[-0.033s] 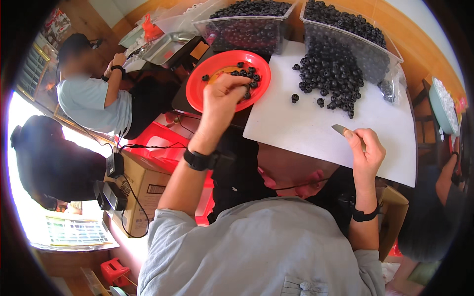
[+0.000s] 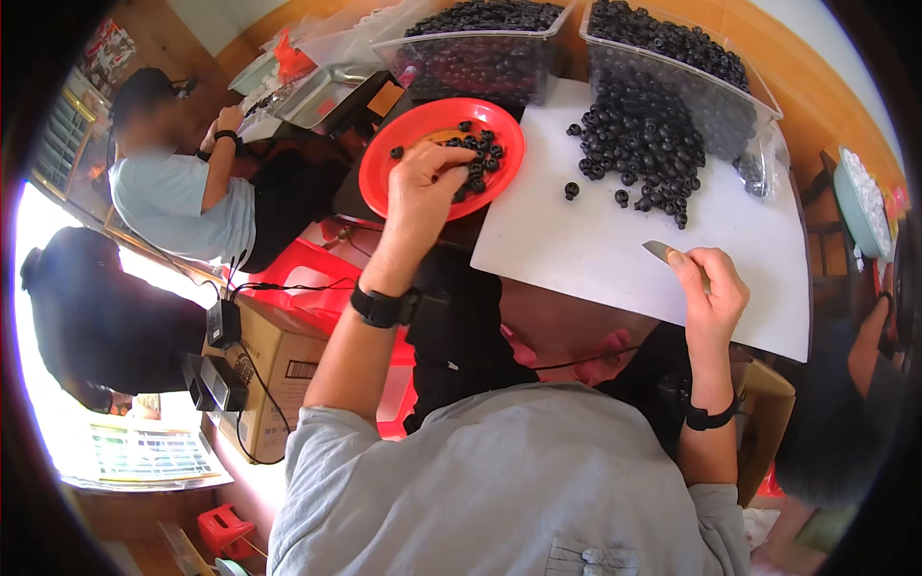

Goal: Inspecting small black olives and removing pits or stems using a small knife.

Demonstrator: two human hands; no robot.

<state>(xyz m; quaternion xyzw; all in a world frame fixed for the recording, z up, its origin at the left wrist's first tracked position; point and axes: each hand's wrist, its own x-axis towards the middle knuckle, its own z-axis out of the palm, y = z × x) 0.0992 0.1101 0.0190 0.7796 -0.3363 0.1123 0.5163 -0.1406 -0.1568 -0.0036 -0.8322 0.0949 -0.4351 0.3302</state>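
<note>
My left hand (image 2: 423, 187) reaches over a red plate (image 2: 373, 182), thumb and forefinger slightly apart, with nothing visibly held between them. Small round black parts (image 2: 492, 165) with holes lie in the plate beside its fingertips. My right hand (image 2: 713, 288) is closed around a small knife, over the near right of a white board (image 2: 567, 250). The knife's short blade (image 2: 658, 251) points left, and its handle is mostly hidden in the fingers. Farther back on the board, a heap of similar black parts (image 2: 639, 139) spreads out, with a few loose ones near its front.
Two clear plastic bins, one at the back middle (image 2: 480, 72) and one at the back right (image 2: 754, 101), hold many black parts. A person (image 2: 182, 187) works at the left. A metal tray (image 2: 327, 96) lies beyond the plate. A cardboard box (image 2: 274, 374) stands below left.
My left hand has drawn back slightly to the left over the plate, and its fingertips have parted from the black parts there. The right hand and knife stay put.
</note>
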